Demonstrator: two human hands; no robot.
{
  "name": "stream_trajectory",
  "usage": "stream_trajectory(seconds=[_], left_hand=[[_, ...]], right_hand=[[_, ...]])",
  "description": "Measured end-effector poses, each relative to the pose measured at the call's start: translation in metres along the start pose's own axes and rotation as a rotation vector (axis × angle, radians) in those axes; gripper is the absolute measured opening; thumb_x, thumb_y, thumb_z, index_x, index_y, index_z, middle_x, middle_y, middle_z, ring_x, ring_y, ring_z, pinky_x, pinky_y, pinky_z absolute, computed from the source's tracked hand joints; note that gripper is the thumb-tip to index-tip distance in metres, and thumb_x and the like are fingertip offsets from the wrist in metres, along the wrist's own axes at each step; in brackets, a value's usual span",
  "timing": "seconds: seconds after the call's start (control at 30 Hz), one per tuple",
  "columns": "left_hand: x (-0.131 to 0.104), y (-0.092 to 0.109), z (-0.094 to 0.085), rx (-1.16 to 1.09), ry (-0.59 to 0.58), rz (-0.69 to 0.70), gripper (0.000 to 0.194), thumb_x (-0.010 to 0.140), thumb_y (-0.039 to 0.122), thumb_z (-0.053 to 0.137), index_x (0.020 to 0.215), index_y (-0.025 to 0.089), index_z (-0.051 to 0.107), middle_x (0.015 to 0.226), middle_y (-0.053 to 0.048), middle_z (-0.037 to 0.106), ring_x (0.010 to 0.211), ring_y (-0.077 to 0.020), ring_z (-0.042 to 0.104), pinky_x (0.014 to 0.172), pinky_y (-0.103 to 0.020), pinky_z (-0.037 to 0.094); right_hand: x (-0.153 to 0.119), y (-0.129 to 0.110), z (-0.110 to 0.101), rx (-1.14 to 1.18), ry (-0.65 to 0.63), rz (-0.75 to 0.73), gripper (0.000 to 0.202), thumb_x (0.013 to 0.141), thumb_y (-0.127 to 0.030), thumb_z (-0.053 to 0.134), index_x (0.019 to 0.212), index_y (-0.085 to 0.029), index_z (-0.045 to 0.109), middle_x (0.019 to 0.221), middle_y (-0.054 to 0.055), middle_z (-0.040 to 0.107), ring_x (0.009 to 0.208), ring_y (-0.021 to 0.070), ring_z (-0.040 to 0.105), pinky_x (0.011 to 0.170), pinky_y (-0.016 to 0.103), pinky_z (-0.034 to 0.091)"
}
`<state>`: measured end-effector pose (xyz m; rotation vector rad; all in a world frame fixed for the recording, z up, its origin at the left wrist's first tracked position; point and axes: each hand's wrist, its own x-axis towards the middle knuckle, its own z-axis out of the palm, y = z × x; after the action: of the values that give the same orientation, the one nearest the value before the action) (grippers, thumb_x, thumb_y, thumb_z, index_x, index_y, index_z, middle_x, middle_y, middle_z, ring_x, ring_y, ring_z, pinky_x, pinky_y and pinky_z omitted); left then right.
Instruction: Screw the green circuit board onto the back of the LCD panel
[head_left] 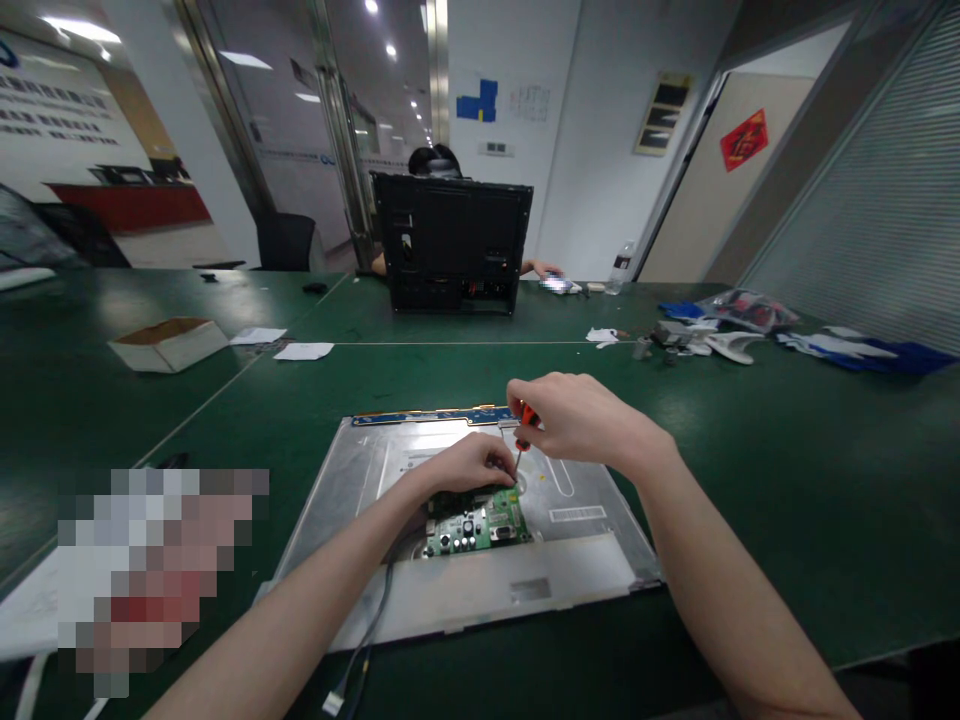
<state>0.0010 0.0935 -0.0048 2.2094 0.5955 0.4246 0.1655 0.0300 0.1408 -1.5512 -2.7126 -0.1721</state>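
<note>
My right hand is wrapped round the red and black handle of a screwdriver, whose thin shaft points down at the upper right corner of a green circuit board. Close beside the tip, my left hand has its fingers bent together at the board's top edge. Whatever those fingers pinch, if anything, is hidden. The board lies on the silver metal back of a display panel, flat on the table. A blue circuit strip runs along the panel's far edge. A cable with a white plug hangs over the near edge.
Across the green table, a person sits behind an upright black monitor frame. A cardboard box and papers lie left. Gloves, bags and small parts are at the right, near a bottle. A blurred patch covers the near left.
</note>
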Motion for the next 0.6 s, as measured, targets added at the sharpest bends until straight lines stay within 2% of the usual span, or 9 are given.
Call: stream_trajectory(seconds=[0.17,0.4,0.6], left_hand=[[0.0003,-0.0006,-0.0007,-0.014,0.002,-0.010,0.009,0.076,0.022,0.067,0.081,0.015,0.070,0.077,-0.001,0.067,0.073,-0.0137,0.059,0.067,-0.021,0.042],[-0.0009,-0.0005,-0.0024,-0.035,-0.001,-0.008,0.009,0.075,0.019,0.066,0.082,0.014,0.070,0.079,-0.002,0.068,0.073,-0.0139,0.060,0.067,-0.021,0.043],[-0.0010,-0.0002,-0.0028,-0.022,0.001,0.003,0.008,0.074,0.016,0.066,0.081,0.014,0.070,0.077,-0.001,0.067,0.073,-0.0135,0.059,0.067,-0.021,0.043]], right_hand=[[0.0010,0.0002,-0.0005,-0.041,0.025,0.025,0.020,0.082,-0.040,0.057,0.092,-0.022,0.057,0.080,0.003,0.066,0.069,0.0172,0.058,0.050,0.026,0.024],[-0.0011,0.0015,-0.0001,0.030,0.001,-0.018,0.015,0.078,-0.030,0.059,0.092,-0.023,0.057,0.081,0.002,0.066,0.071,0.0165,0.057,0.051,0.025,0.026],[0.0048,0.0028,0.0042,0.001,0.049,-0.001,0.016,0.081,-0.037,0.058,0.089,-0.023,0.058,0.078,0.001,0.065,0.068,0.0154,0.056,0.050,0.026,0.024]])
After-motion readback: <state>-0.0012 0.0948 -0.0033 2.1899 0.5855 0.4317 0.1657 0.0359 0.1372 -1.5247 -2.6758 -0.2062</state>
